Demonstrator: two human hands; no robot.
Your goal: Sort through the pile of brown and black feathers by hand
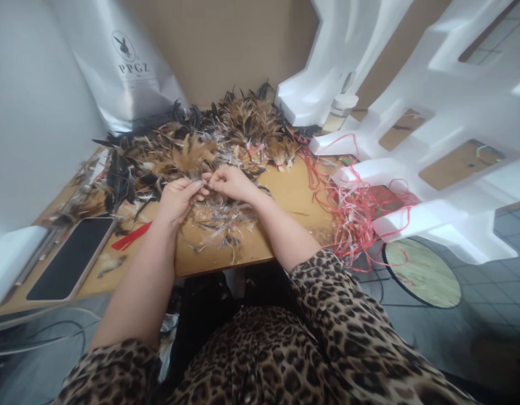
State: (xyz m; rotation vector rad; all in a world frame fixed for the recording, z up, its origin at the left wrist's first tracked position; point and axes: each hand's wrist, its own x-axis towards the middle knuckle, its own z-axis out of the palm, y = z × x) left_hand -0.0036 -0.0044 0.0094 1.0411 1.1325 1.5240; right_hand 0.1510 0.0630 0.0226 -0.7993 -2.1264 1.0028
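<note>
Close together over the front of the wooden table [285, 185], both of my hands are in a pinch. My left hand [177, 198] is closed at the base of a fan of light brown feathers [193, 154], whose tips point away from me. Right beside it, my right hand [231, 183] has thumb and fingers pressed together near the feathers' base. Whatever lies between its fingertips is too small or hidden to make out. Below the hands are loose feather scraps and pale fibres [226, 219]. Behind them is a heap of brown and black feathers [251, 121].
A phone [72, 259] and a red strip [131, 236] lie at left. Tangled pink-red ribbon [356, 219] hangs over the right table edge, beside white foam packing [453, 140]. A lidded bottle [340, 112] and a silver printed bag [133, 84] stand at the back.
</note>
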